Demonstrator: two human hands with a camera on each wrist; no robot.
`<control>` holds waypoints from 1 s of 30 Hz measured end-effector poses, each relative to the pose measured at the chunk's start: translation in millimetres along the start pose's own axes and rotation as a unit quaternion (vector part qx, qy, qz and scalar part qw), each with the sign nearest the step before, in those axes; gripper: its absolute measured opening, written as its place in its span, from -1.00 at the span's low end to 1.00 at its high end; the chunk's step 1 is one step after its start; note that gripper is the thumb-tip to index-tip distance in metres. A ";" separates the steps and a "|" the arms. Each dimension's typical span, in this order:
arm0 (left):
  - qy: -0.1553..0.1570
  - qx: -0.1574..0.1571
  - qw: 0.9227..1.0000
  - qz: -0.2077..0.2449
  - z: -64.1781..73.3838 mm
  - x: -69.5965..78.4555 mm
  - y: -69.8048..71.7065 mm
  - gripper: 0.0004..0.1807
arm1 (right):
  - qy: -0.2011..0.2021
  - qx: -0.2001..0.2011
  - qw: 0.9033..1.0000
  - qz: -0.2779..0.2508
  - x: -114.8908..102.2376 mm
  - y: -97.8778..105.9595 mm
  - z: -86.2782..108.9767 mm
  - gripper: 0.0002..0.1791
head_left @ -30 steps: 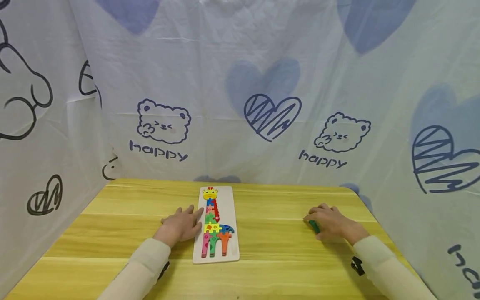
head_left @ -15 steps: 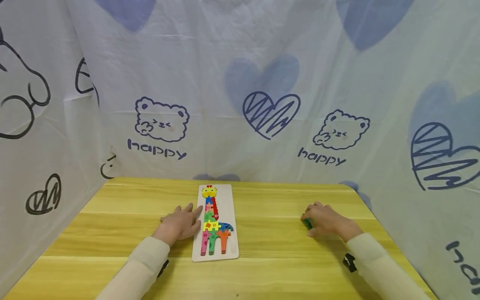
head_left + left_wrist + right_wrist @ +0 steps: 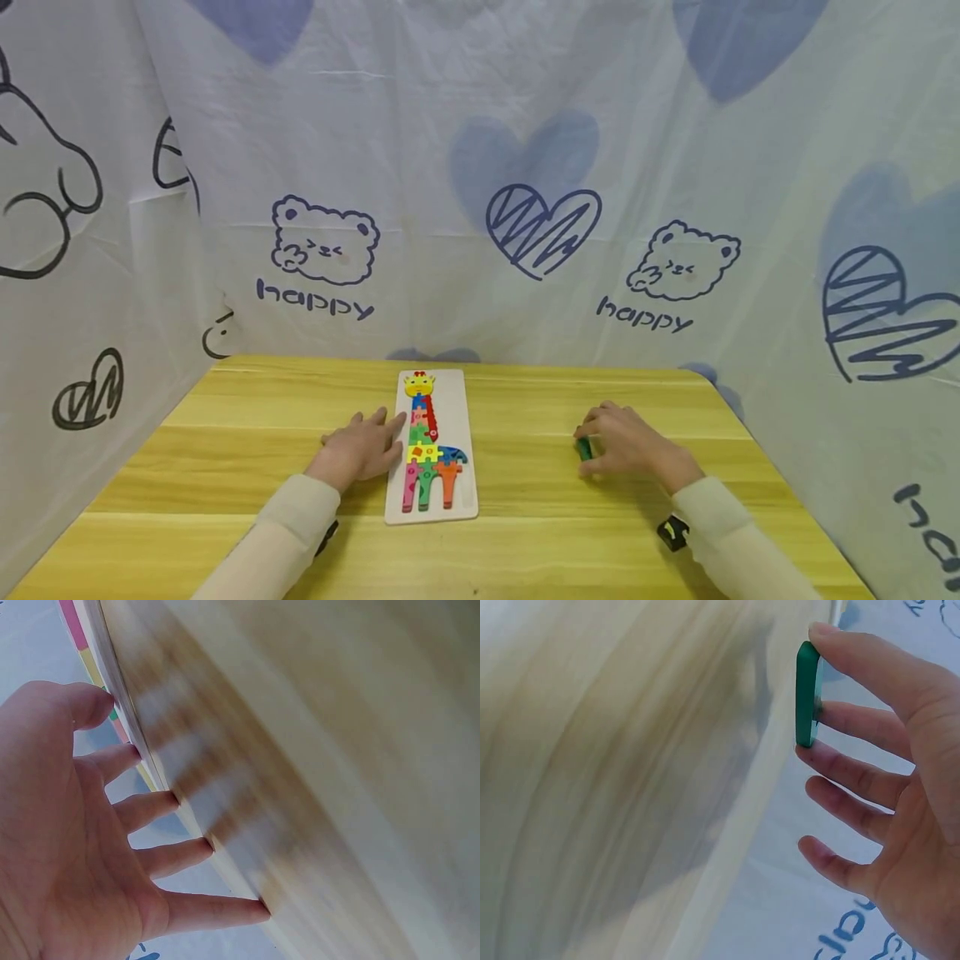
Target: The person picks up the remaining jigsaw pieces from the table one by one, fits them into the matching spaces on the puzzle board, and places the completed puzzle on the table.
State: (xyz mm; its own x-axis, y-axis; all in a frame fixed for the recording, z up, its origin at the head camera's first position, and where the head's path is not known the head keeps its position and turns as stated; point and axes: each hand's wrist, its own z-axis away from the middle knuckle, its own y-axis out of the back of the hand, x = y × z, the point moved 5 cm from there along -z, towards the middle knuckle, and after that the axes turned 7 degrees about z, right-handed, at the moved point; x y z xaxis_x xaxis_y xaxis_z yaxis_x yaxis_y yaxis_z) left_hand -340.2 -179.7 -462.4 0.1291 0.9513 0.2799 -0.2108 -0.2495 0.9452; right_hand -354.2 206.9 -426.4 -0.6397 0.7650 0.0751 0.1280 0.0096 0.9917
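A small flat green puzzle piece (image 3: 805,694) is pinched by my right hand (image 3: 622,442) between thumb and fingers, standing on edge over the right part of the table. In the right wrist view the ring and little fingers spread free of it. My left hand (image 3: 360,450) rests with fingers spread on the table, its thumb and index side right at the left edge of a white puzzle board (image 3: 468,492). On that board a giraffe puzzle (image 3: 423,454) lies upright in colourful interlocking pieces, with a yellow head at the top and pink, green and orange legs.
The pale wooden table (image 3: 525,550) spreads under both hands. A white cloth (image 3: 435,308) printed with hearts and bears hangs behind its far edge and down both sides. A black wrist strap part (image 3: 672,532) shows below the right sleeve.
My right hand has moved left across the table toward the board, carrying the green puzzle piece. The left hand and the board keep their place.
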 end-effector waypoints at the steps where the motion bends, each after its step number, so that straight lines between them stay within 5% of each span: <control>1: 0.000 0.000 1.000 0.000 0.0 0.0 -0.1 -0.34 | 0.002 0.002 1.000 -0.001 -2.7 0.8 -1.2 -0.47; 18: 0.003 0.003 1.000 0.001 0.3 -1.1 -0.5 -0.34 | 0.062 0.058 0.996 0.005 -55.5 13.2 -21.8 -0.47; 30: 0.003 0.002 1.000 0.004 0.3 0.2 0.4 -0.34 | 0.066 0.053 0.996 -0.003 -80.0 13.1 -37.1 -0.47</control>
State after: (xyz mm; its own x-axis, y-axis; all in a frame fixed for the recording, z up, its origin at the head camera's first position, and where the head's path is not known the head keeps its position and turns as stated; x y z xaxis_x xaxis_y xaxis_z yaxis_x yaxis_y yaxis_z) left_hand -340.0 -179.7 -462.0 0.1215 0.9503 0.2866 -0.2087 -0.2578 0.9434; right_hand -329.5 122.0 -415.6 -0.7338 0.6735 0.0893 0.1987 0.0871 0.9762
